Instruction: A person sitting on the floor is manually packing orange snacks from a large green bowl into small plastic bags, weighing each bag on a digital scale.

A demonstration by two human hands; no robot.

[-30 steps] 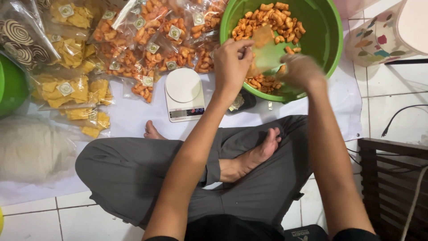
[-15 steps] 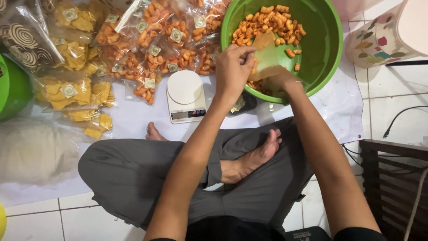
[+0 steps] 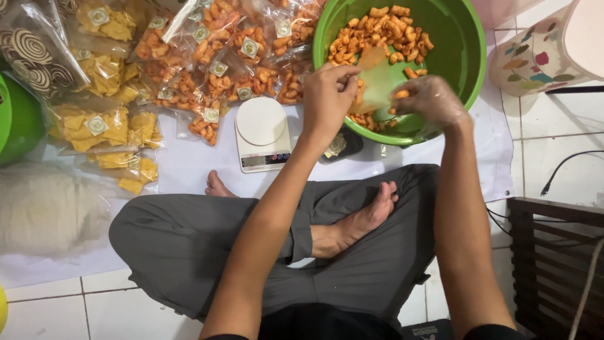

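**Right hand lifted from the snacks with a pinch toward the bag**

Half a second earlier the right hand (image 3: 428, 101) had been lower, at the near rim of the green basin (image 3: 469, 69). It had since risen, its grip closed on a few orange snack curls (image 3: 402, 94) beside the clear plastic bag (image 3: 376, 85). The left hand (image 3: 327, 97) had stayed put, its grip pinched on the bag's mouth over the basin. The filling seemed to be in mid-course. The white kitchen scale (image 3: 261, 132) stood bare on the floor sheet, just left of the basin.
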